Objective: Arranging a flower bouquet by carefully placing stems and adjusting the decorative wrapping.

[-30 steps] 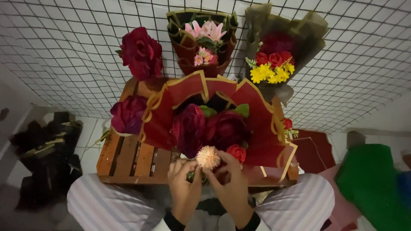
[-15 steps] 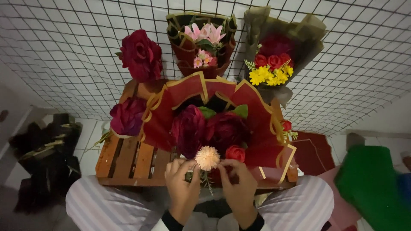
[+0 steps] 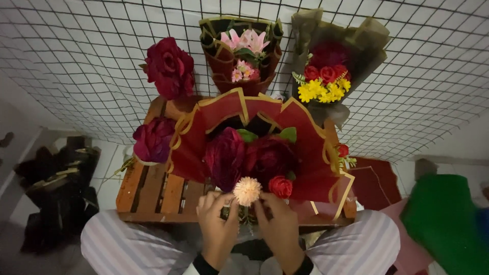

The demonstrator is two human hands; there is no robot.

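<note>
A bouquet in red wrapping with gold edging lies on a wooden slatted crate in front of me. It holds two large dark red flowers, a small red rose and a pale peach pompom flower. My left hand and my right hand meet just under the pompom flower, fingers closed around the stems at the bouquet's base. The stems themselves are mostly hidden by my fingers.
Behind hangs a wire grid wall with a dark red rose, a pink lily bouquet and a red and yellow bouquet in dark wrap. A purple-red flower sits at the crate's left. Green material lies right, dark bundles left.
Both hands have shifted slightly at the bouquet's base; the right hand dropped from beside the pompom flower to below it. The bouquet stays in place.
</note>
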